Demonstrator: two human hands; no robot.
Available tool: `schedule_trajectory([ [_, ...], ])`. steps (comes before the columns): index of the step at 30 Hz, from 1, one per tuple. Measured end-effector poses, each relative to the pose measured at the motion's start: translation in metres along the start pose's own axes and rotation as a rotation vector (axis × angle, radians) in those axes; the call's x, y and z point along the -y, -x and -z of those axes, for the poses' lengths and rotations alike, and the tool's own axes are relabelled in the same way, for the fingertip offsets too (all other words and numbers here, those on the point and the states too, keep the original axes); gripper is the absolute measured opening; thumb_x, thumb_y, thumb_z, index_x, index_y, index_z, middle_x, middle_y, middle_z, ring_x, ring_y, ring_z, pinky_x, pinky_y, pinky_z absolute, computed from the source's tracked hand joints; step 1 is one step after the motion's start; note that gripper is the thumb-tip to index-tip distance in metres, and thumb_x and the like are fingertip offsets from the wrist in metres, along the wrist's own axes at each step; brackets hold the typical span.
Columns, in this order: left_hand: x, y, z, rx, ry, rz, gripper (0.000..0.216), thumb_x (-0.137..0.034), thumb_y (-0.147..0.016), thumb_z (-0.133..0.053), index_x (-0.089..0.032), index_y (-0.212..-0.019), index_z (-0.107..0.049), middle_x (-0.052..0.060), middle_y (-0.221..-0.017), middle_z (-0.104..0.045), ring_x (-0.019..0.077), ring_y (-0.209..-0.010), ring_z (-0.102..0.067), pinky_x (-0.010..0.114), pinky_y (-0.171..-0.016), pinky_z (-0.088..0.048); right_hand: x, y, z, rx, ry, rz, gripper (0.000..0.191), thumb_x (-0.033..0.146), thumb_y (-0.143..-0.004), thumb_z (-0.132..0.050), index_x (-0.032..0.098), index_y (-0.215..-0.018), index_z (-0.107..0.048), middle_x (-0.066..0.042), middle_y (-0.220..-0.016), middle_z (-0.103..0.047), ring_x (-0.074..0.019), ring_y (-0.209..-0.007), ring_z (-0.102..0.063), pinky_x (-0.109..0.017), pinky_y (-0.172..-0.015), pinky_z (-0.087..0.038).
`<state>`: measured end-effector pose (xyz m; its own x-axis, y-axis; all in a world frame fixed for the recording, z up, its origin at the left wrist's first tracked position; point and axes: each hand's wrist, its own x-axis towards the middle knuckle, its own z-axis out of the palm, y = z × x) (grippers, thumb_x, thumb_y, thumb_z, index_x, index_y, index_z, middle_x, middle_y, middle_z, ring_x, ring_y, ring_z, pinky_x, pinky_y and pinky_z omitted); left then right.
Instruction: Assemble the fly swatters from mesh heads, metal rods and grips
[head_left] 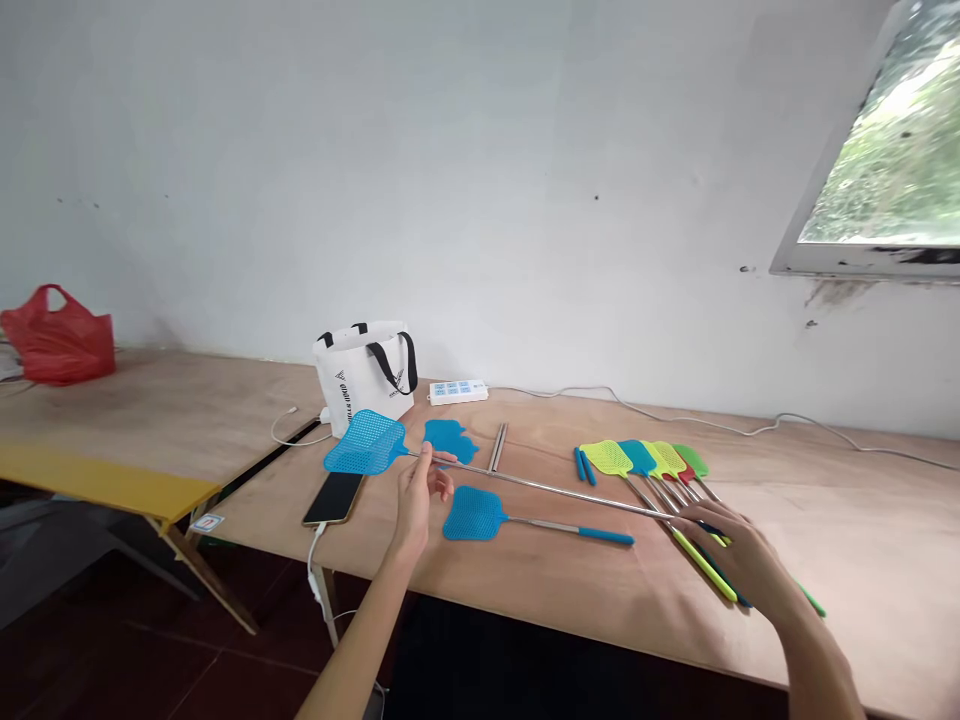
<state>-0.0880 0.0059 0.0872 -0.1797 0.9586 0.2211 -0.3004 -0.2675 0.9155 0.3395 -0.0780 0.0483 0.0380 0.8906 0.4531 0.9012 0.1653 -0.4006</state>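
Your left hand (417,495) and right hand (731,548) gripped a blue swatter (367,443). The bag (356,365) bore blurred black lettering (346,398).

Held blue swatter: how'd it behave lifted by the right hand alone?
The swatter probably weighs little: its head is perforated. Its long, thin rod may bow. With the head far from the right hand, it likely dips.
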Motion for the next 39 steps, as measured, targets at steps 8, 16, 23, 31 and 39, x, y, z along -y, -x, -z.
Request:
schedule_trajectory([
  [8, 0.002, 0.003, -0.006, 0.005, 0.007, -0.003, 0.056, -0.067, -0.088, -0.055, -0.014, -0.075, -0.068, 0.007, -0.062, -0.067, 0.0131, -0.044, -0.053, 0.024, -0.043, -0.04, -0.01, 0.004, 0.006, 0.029, -0.055, -0.177, 0.054, 0.077, -0.082, -0.054, 0.03, -0.091, -0.079, -0.004, -0.104, -0.078, -0.0302, -0.099, -0.072, -0.036, -0.08, -0.057],
  [16, 0.008, 0.006, -0.009, -0.037, 0.015, -0.046, 0.055, -0.065, -0.09, -0.054, -0.015, -0.069, -0.066, 0.005, -0.056, -0.063, 0.0132, -0.044, -0.053, 0.024, -0.042, -0.039, -0.005, 0.004, 0.005, 0.0, -0.105, -0.058, 0.051, 0.074, -0.084, -0.055, 0.031, -0.089, -0.081, -0.006, -0.102, -0.079, -0.0324, -0.097, -0.073, -0.04, -0.08, -0.059],
  [23, 0.039, 0.033, -0.038, 0.157, -0.012, 0.104, 0.063, -0.07, -0.091, -0.049, -0.013, -0.086, -0.074, 0.006, -0.056, -0.065, 0.0154, -0.046, -0.056, 0.024, -0.042, -0.039, 0.057, -0.007, -0.016, 0.017, -0.103, 0.074, 0.046, 0.066, -0.093, -0.05, 0.031, -0.092, -0.079, -0.004, -0.1, -0.079, -0.0271, -0.092, -0.073, -0.037, -0.077, -0.058],
  [31, 0.057, 0.059, -0.058, 0.173, -0.036, 0.186, 0.07, -0.076, -0.088, -0.046, -0.013, -0.095, -0.075, 0.009, -0.065, -0.07, 0.0149, -0.044, -0.058, 0.024, -0.043, -0.042, 0.126, -0.004, -0.058, -0.006, -0.107, 0.102, 0.047, 0.058, -0.1, -0.044, 0.027, -0.088, -0.077, -0.005, -0.086, -0.076, -0.0242, -0.082, -0.07, -0.034, -0.073, -0.052],
  [39, 0.071, 0.083, -0.072, 0.382, 0.004, 0.284, 0.066, -0.076, -0.083, -0.054, -0.015, -0.1, -0.074, 0.011, -0.079, -0.074, 0.0189, -0.046, -0.063, 0.026, -0.037, -0.042, 0.154, 0.004, -0.078, 0.089, -0.303, 0.071, 0.039, 0.051, -0.101, -0.045, 0.03, -0.1, -0.077, -0.004, -0.096, -0.078, -0.0239, -0.091, -0.073, -0.032, -0.078, -0.054],
])
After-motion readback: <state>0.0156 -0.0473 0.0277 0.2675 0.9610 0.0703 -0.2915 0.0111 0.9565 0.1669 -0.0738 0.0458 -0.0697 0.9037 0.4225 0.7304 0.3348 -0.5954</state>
